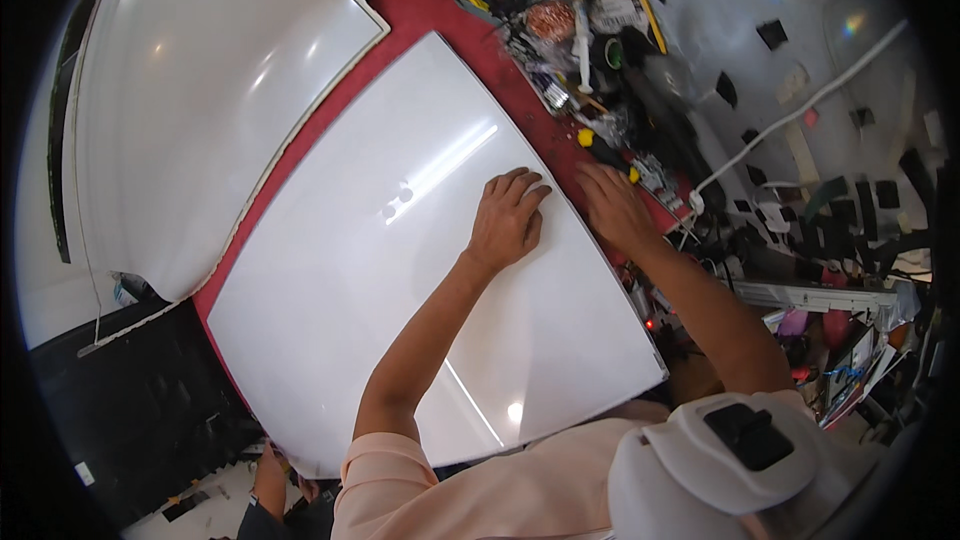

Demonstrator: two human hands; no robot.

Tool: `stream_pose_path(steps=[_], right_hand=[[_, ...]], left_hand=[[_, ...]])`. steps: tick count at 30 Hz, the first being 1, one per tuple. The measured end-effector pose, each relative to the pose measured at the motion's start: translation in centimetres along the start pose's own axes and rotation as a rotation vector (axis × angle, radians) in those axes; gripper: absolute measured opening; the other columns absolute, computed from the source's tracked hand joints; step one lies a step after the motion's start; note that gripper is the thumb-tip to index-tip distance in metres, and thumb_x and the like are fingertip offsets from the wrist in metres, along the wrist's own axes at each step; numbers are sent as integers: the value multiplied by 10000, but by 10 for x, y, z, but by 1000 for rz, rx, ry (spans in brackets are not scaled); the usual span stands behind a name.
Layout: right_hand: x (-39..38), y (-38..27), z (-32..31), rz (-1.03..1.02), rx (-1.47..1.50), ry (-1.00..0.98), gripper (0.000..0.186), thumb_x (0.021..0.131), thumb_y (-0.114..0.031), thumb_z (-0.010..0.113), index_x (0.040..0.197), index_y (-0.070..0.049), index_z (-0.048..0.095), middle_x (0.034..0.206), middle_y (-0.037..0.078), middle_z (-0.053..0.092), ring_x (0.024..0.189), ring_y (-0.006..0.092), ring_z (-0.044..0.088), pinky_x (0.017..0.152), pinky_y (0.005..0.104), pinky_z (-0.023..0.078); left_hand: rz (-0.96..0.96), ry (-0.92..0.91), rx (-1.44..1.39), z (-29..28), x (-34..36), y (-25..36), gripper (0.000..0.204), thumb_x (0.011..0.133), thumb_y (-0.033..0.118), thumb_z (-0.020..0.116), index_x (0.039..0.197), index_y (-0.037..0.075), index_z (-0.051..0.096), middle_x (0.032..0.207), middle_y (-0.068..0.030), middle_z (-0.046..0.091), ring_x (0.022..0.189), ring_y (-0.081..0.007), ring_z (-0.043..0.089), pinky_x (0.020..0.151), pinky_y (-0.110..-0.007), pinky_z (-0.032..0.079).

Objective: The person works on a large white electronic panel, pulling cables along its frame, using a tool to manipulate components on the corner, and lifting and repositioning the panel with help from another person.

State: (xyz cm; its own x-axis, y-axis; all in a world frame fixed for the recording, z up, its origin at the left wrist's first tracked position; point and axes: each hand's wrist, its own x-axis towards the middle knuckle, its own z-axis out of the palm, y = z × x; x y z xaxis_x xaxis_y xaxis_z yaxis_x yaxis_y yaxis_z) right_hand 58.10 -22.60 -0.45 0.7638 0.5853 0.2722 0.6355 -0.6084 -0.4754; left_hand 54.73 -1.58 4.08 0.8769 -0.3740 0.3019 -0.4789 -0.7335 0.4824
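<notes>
A large glossy white panel (pixel 350 270) lies flat in front of me, mirroring the ceiling lights. My left hand (pixel 508 220) rests on its surface near the right-hand edge, fingers loosely bent and holding nothing I can see. Just beyond that edge, over the red tabletop (pixel 548 135), is my right hand (pixel 617 212). Its fingers are stretched forward and slightly apart beside a yellow-and-black screwdriver (pixel 605 152); no object shows in them. The undersides of both hands are hidden.
Another large white sheet (pixel 200 90) with a thin frame stands at the left. Tools and wires in a pile (pixel 550 20) crowd the far right. A white cable (pixel 800 105) crosses the grey surface. A black panel (pixel 140 410) and another person's hand (pixel 270 480) are at lower left.
</notes>
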Motion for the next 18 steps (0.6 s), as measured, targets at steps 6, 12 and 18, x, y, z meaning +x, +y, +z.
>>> stream_pose_path(steps=[6, 12, 18], right_hand=[[-12, 9, 18, -14, -28, 90, 323, 783, -39, 475, 1094, 16, 547, 1199, 164, 527, 1119, 316, 486, 956, 396, 396], [-5, 10, 8, -52, -16, 112, 265, 773, -31, 480, 1022, -1, 564, 1146, 178, 546, 1084, 327, 513, 947, 395, 410], [-53, -24, -80, 307, 201, -390, 181, 797, -67, 520, 932, 23, 599, 954, 221, 621, 903, 376, 596, 789, 410, 487]], left_hand=[[-53, 1, 19, 27, -19, 39, 342, 668, -16, 563, 1000, 49, 610, 1074, -112, 569, 1080, -309, 504, 888, -423, 393], [-6, -14, 13, 46, -29, 105, 257, 716, 58, 642, 972, 60, 622, 1022, -105, 577, 998, -285, 539, 839, -406, 410], [62, -101, -127, 66, -62, 168, 210, 716, 107, 683, 916, 69, 634, 980, -87, 566, 968, -263, 534, 825, -401, 410]])
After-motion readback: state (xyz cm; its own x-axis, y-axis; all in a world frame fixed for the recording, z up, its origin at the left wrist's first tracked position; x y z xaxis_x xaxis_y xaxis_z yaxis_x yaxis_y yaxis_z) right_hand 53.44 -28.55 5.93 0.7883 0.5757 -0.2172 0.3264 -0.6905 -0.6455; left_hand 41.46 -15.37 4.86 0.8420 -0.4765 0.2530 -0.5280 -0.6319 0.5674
